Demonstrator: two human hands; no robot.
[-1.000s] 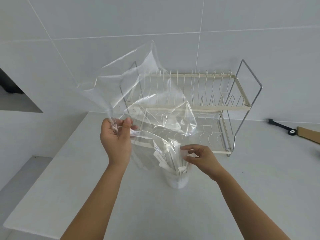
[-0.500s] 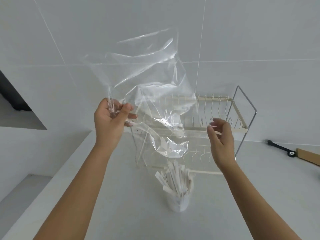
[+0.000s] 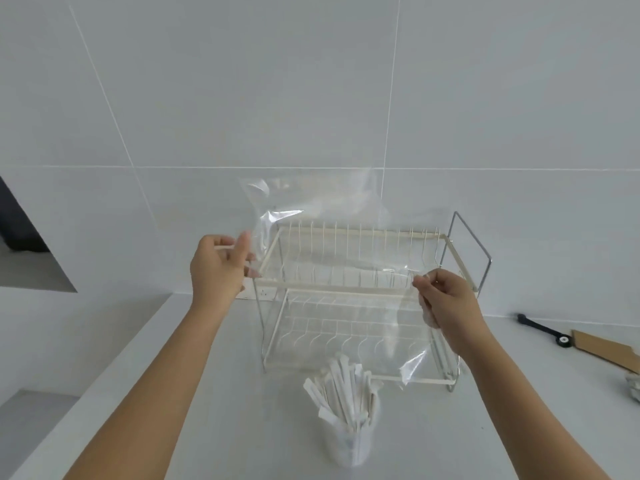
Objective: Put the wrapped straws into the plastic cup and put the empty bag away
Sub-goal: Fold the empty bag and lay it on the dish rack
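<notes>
Wrapped straws (image 3: pixel 348 393) already standing in plastic cup (image 3: pixel 349 445) on counter (image 3: pixel 242 393), 6 o'clock of dish rack (image 3: pixel 349 289). First half done, by look of it. Empty bag (image 3: pixel 322 244) held up, stretched before rack: left hand (image 3: pixel 220 268) pinching edge at 9 o'clock, right hand (image 3: pixel 446 303) pinching edge at 3 o'clock. Hands well apart. Left to do: put bag away.

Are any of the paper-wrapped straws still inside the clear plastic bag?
No, the clear plastic bag stretched between both hands looks empty, and the paper-wrapped straws stand in the plastic cup.
</notes>
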